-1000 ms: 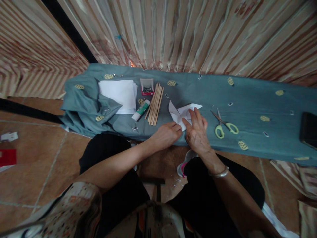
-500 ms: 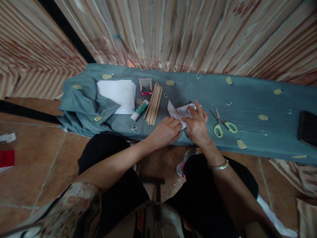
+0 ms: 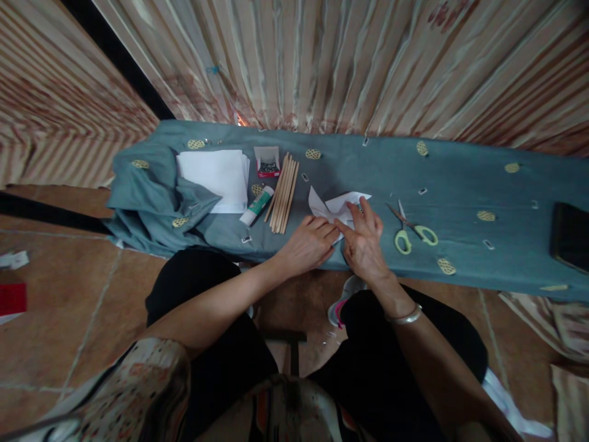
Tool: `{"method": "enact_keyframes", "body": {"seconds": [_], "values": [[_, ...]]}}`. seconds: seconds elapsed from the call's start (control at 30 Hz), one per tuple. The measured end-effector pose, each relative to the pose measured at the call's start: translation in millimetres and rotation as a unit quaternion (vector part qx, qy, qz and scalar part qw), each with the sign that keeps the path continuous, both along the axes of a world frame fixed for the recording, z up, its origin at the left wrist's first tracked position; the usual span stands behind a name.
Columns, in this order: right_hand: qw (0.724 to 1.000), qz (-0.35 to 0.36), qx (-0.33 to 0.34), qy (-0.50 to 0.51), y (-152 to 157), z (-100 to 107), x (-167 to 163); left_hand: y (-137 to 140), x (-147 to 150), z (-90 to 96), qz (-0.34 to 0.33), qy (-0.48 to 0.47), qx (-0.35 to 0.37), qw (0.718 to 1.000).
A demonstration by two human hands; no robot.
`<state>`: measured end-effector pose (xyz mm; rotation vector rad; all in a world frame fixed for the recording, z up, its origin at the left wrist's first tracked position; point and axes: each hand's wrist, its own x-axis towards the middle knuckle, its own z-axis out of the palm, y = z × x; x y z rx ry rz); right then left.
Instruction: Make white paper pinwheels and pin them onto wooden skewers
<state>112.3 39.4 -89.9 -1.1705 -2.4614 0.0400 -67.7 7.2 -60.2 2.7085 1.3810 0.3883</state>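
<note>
Folded paper: in the head view, the white paper (image 3: 339,202) lies on the green cloth (image 3: 460,190), between and under the two hands; pointed flaps stand out from it.
Left hand: the left hand (image 3: 309,243) has bent fingers at the near edge of the paper; their tips are hidden, so one cannot tell if they pinch it.
Right hand: the right hand (image 3: 363,236) is spread, thumb towards the left fingers, other fingers over the paper's right part.
Done so far: the paper appears to be shaped into flaps, though the folding seems not finished.
Left apart: the wooden sticks (image 3: 284,195), the glue stick (image 3: 256,206) and the box of small metal pieces (image 3: 268,168) lie unheld, joined to nothing.
Scissors: the scissors (image 3: 412,227) rest beside the right hand, blades parted.
</note>
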Motion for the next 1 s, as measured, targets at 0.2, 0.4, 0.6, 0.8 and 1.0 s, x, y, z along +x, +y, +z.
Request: {"method": "enact_keyframes", "body": {"seconds": [0.2,0.4,0.6,0.8,1.0], "values": [[1.0,0.004,-0.005,0.002,-3,-5,3,0,0,-2.2,-0.004,0.005,0.001,1.0],[1.0,-0.001,-0.003,-0.015,-7,-4,3,0,0,-2.3,-0.007,0.009,0.008,1.0],[0.999,-0.019,-0.028,-0.014,-6,3,4,1,1,-1.4,-0.009,0.013,0.016,1.0],[0.997,-0.04,-0.062,0.028,2,2,4,1,0,0.6,-0.01,0.015,0.013,1.0],[0.997,-0.039,-0.063,0.03,4,2,3,1,1,2.0,-0.009,0.014,0.01,1.0]]}}
